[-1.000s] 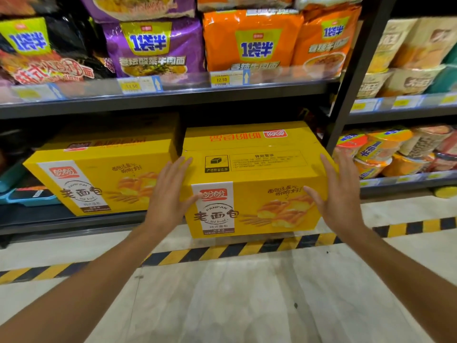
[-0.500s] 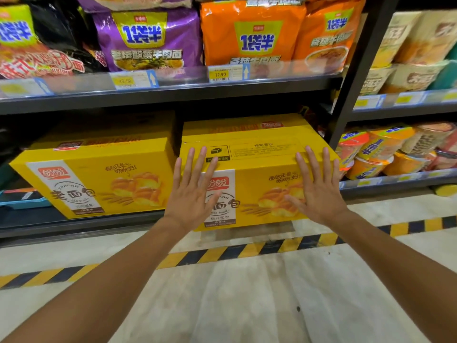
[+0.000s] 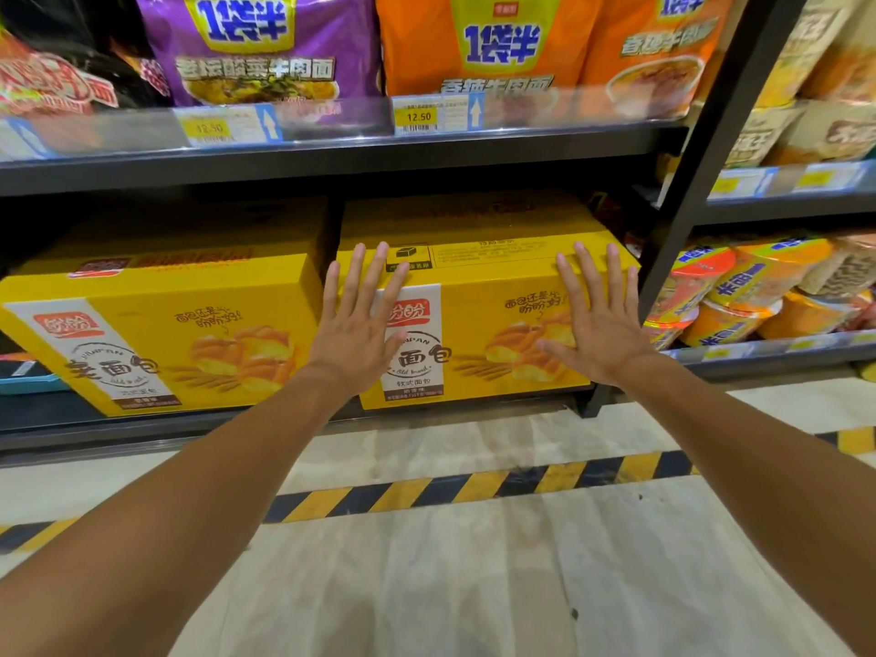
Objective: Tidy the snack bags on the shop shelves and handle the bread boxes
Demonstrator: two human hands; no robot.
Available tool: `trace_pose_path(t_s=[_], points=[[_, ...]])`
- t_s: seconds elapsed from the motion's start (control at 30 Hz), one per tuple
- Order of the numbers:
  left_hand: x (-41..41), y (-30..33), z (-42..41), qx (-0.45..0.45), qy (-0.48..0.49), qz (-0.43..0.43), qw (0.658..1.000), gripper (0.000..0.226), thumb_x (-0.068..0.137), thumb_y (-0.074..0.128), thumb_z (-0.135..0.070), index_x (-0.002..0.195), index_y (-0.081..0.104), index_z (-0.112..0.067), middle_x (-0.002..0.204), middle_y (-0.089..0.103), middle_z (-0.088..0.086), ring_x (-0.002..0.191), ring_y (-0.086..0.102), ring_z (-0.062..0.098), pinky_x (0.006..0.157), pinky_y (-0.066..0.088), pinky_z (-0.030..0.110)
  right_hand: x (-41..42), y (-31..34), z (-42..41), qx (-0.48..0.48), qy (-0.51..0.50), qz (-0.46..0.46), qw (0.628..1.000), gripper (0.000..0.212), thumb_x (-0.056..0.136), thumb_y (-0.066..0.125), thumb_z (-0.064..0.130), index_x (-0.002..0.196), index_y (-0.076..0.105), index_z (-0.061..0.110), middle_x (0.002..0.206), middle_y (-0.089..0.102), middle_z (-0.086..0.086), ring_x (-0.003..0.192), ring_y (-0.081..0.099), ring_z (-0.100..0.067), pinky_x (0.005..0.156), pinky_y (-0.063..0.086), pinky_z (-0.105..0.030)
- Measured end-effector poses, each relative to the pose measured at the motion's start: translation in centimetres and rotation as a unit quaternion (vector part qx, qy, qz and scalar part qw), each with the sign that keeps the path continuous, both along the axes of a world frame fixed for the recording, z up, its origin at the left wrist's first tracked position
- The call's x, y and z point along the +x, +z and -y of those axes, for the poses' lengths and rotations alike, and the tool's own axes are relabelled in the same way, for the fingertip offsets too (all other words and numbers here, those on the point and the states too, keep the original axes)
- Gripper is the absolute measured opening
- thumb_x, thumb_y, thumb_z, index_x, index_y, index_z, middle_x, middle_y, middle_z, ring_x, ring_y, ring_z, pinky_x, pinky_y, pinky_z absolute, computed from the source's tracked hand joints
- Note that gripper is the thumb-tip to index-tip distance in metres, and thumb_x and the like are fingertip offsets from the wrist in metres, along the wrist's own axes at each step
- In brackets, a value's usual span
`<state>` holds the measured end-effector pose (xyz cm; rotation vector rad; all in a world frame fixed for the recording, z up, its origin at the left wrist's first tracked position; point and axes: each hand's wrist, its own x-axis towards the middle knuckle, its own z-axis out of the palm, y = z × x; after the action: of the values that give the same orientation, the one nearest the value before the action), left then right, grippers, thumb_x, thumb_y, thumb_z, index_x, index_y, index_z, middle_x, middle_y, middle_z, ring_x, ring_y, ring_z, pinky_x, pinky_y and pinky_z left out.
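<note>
From my head camera I see both my arms stretched forward to the low shelf (image 3: pixel 199 422). My left hand (image 3: pixel 353 331) lies flat on the front face of the right bread box (image 3: pixel 479 320), with the fingers straight and spread apart, their tips reaching up to the top front edge of the box. My right hand (image 3: pixel 599 324) is flat on the same face, further to the right, over the printed picture of bread; its fingers are also straight and spread, and it grips nothing. This yellow box stands on the bottom shelf, just beside the dark upright post (image 3: pixel 701 173) of the rack. The left bread box (image 3: pixel 156 334), of the same kind, stands next to it on the same shelf, and its front seems to come a little more toward me (the wide lens bends the view, so I cannot tell this for sure). On the shelf above stand a purple noodle bag (image 3: pixel 265 45) and an orange noodle bag (image 3: pixel 479 40), behind yellow price tags (image 3: pixel 419 117). To the right of the post, noodle cups (image 3: pixel 739 291) lie on another shelf. On the floor below runs a black and yellow striped line (image 3: pixel 474 488).
</note>
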<state>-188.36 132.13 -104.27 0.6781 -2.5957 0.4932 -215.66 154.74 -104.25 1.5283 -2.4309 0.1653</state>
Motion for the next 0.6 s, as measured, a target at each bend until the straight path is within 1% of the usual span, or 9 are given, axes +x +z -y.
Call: trace_pose_path(t_s=[0.17,0.3,0.4,0.47,0.6], points=[[-0.7,0.4,0.9,0.003,0.017,0.014,1.000,0.097,0.100,0.055,-0.053,0.162,-0.012,-0.022,0.171,-0.011,0.015,0.158,-0.012,0.038,0.126,-0.003,0.058,-0.7,0.2,1.1,0.001,0.002,0.011,1.000,0.112,0.089,0.047,0.077,0.162,-0.021,0.025,0.170,-0.026,-0.007,0.152,-0.029,-0.042,0.123,-0.013,-0.062],[-1.2,0.5,1.3,0.008,0.032,0.024,0.999,0.107,0.096,0.059,-0.056,0.160,-0.022,-0.025,0.171,-0.017,0.014,0.157,-0.016,0.037,0.126,-0.006,0.057,-0.9,0.3,1.7,0.000,-0.001,0.013,1.000,0.113,0.083,0.041,0.079,0.162,-0.019,0.025,0.171,-0.024,-0.007,0.153,-0.029,-0.042,0.123,-0.013,-0.063],[-1.6,0.6,1.9,0.015,0.039,0.035,0.999,0.112,0.095,0.058,-0.060,0.156,-0.030,-0.027,0.170,-0.020,0.013,0.156,-0.020,0.036,0.126,-0.007,0.058,-1.1,0.6,2.2,0.001,-0.003,0.014,1.000,0.114,0.089,0.052,0.075,0.162,-0.020,0.025,0.169,-0.030,-0.006,0.152,-0.032,-0.041,0.122,-0.015,-0.062],[-1.7,0.8,2.1,0.020,0.037,0.038,0.998,0.114,0.094,0.059,-0.061,0.156,-0.030,-0.027,0.170,-0.021,0.013,0.156,-0.021,0.036,0.126,-0.008,0.058,-1.1,0.7,2.5,0.002,-0.006,0.017,1.000,0.118,0.088,0.058,0.072,0.161,-0.022,0.026,0.167,-0.033,-0.005,0.151,-0.034,-0.040,0.122,-0.018,-0.060],[-1.7,1.1,2.4,0.040,0.035,0.055,0.997,0.124,0.087,0.068,-0.059,0.156,-0.029,-0.027,0.169,-0.025,0.013,0.155,-0.025,0.036,0.125,-0.010,0.058,-0.9,1.0,2.5,0.014,-0.010,0.020,1.000,0.123,0.086,0.062,0.071,0.158,-0.028,0.027,0.166,-0.036,-0.005,0.150,-0.036,-0.040,0.122,-0.018,-0.060]])
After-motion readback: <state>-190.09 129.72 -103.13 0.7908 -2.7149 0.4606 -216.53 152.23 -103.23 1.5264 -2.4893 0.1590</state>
